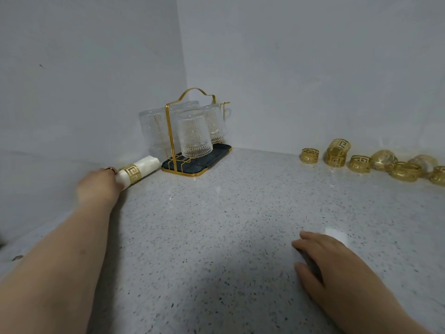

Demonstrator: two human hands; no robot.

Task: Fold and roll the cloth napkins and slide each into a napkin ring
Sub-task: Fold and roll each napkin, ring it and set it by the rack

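A: Where's the rolled napkin (142, 168) rn?
B: Far left of the worktop (228, 213), just beside the glass rack (190, 131). Gold ring (132, 173) sits round its middle. Near end's under the left hand (97, 186); fingers (111, 169) look curled over it, bit blurry tho
A: Right hand (325, 256)?
B: Resting on the worktop, loosely bent, holding nothing
A: Handling?
B: Prob light & soft. Cloth looks slippy, so the ring could slide. I'd hold the cloth next to the ring, not the ring itself
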